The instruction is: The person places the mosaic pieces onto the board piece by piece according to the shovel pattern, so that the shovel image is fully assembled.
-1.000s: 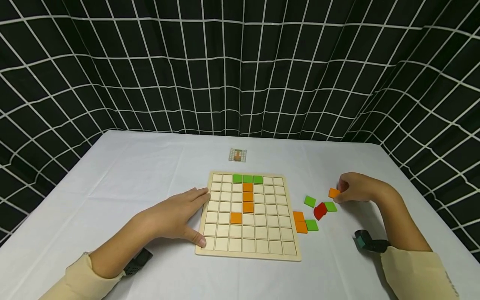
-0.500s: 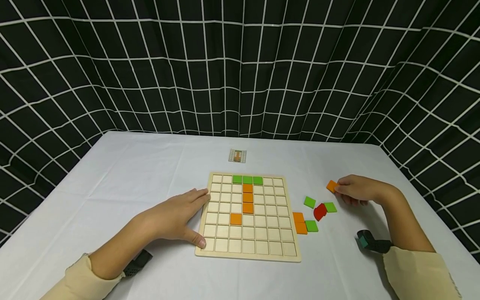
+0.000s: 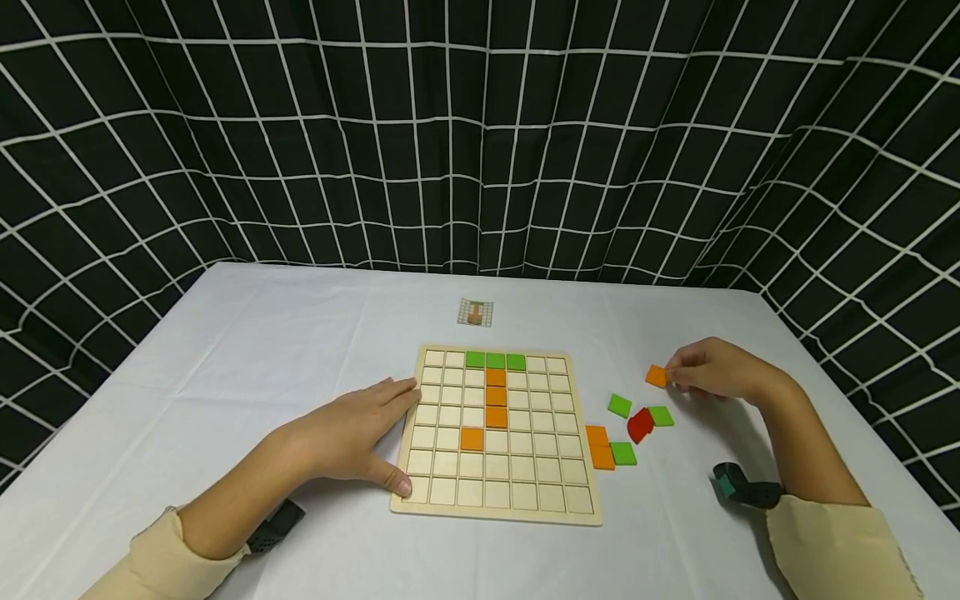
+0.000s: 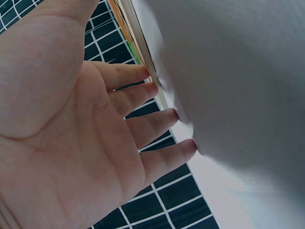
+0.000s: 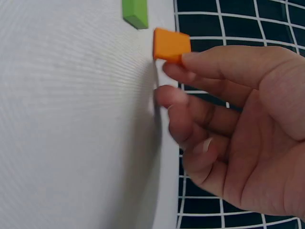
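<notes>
Between thumb and index finger my right hand (image 3: pixel 716 369) pinches an orange square tile (image 3: pixel 656 376); the right wrist view shows the tile (image 5: pixel 171 44) held by one corner, its other fingers curled below. My left hand (image 3: pixel 348 429) rests, fingers spread, along the left edge of a wooden grid board (image 3: pixel 536 496), thumb on its near left corner. Three green tiles (image 3: pixel 496 361) lie in the board's far row. A column of orange tiles (image 3: pixel 496 397) runs below them, and one orange tile (image 3: pixel 472 439) sits lower left. In the left wrist view the left hand (image 4: pixel 90 138) touches cloth and board edge.
Right of the board lie loose green tiles (image 3: pixel 619 406), red pieces (image 3: pixel 641 425) and orange tiles (image 3: pixel 602 447). A small pattern card (image 3: pixel 476 312) lies beyond the board. White cloth (image 3: pixel 315 317) covers the table, and a black gridded curtain (image 3: pixel 480 142) stands behind.
The pinched orange tile has moved slightly left with my right hand and turned a little. My left hand and the board have stayed put.
</notes>
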`<state>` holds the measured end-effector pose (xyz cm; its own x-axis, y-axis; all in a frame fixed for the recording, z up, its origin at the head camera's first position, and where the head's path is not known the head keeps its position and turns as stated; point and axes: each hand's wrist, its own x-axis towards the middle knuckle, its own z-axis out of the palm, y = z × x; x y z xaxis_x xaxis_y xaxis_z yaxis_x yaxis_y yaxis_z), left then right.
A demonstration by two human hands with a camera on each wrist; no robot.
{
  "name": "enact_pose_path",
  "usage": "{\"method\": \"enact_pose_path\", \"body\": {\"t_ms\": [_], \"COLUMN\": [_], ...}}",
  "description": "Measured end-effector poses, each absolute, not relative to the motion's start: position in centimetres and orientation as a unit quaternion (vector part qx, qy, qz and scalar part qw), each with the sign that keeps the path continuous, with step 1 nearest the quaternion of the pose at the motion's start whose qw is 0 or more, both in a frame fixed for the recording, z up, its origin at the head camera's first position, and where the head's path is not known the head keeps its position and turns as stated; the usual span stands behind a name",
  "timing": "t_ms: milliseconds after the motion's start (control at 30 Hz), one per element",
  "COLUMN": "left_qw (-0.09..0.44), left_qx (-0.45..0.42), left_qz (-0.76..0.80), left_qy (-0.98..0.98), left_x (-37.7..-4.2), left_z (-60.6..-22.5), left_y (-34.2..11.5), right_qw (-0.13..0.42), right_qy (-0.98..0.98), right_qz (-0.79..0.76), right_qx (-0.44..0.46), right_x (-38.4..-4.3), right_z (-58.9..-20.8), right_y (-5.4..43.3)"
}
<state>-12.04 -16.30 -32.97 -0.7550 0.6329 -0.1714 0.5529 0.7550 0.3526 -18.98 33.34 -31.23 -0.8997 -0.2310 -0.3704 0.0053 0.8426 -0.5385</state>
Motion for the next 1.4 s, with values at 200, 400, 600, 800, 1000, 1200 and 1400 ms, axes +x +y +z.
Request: {"method": "enact_pose_path", "body": {"t_ms": [200,400,600,800,1000,1200,1400], "left_qw": [0.143,0.141,0.145,0.144,0.142,0.143,0.145], "left_qx": [0.318,0.319,0.314,0.313,0.314,0.315,0.314], "left_qz": [0.141,0.141,0.14,0.136,0.133,0.137,0.141], "left_qy": [0.927,0.926,0.928,0.929,0.929,0.928,0.928], "left_x": [-12.1,-12.1,-12.0,-12.0,-12.0,-12.0,-12.0], "left_z": [-32.9,-32.9,-32.9,-33.0,-33.0,-32.9,-32.8], "left_y": [-16.2,-16.2,-16.2,-16.2,-16.1,-16.2,-16.2], "right_qw": [0.181,0.192,0.204,0.216,0.227,0.232,0.24], "right_qy": [0.938,0.927,0.92,0.915,0.915,0.915,0.91], "right_qz": [-0.29,-0.319,-0.331,-0.336,-0.328,-0.326,-0.333], "right_qx": [-0.05,-0.045,-0.054,-0.054,-0.058,-0.059,-0.061], "right_x": [-19.1,-19.2,-18.9,-18.8,-18.8,-18.7,-18.7], "right_z": [-31.5,-31.7,-31.7,-31.5,-31.1,-30.8,-30.8], "right_y": [33.0,32.7,32.3,31.9,31.0,30.1,29.4]}}
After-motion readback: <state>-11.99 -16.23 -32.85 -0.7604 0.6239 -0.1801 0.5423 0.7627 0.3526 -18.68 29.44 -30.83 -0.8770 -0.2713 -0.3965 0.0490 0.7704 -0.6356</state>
